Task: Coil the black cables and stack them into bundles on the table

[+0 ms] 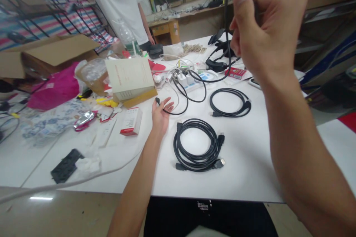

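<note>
White table [244,148] under black cable [227,37], clenched in right grip [260,31], across splayed left grip [160,116].

We record: held cable [205,80], smooth plastic sheath, low sheen; large coil [194,162] and smaller coil [230,114], same smooth plastic; one plug [219,163], bright metal tip. Desk [244,148]: smooth, satin top. We note further: big box [61,50], matt cardboard; bottle [128,37], clear glossy plastic; pouch [85,119], shiny, foil-like; small carton [130,120], smooth printed card; cabinet [174,31], wood-like; shirt [116,0], soft matt cloth.
</note>
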Action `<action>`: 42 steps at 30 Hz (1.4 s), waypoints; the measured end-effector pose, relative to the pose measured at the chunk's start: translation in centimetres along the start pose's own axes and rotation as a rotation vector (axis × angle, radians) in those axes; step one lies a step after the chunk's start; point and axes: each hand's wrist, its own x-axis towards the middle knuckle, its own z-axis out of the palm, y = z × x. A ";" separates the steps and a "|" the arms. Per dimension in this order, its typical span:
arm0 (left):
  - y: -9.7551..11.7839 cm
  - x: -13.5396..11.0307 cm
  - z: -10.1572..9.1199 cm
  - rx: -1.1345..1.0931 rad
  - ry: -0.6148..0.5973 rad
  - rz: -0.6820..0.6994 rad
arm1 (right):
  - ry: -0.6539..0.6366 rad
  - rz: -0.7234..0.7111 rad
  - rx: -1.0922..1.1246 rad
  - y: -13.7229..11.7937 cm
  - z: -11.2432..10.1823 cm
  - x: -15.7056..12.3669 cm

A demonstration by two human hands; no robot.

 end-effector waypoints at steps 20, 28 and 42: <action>0.7 -0.4 0.6 -0.186 -0.154 -0.194 | -1.260 -0.164 -0.154 0.6 8.6 -6.1; 0.2 -0.7 0.9 -0.033 -0.212 -0.261 | -1.407 -0.150 -0.305 1.4 9.6 -7.0; 0.6 -0.9 0.9 -0.088 -0.275 -0.151 | -1.254 -0.037 -0.565 3.4 10.2 -8.1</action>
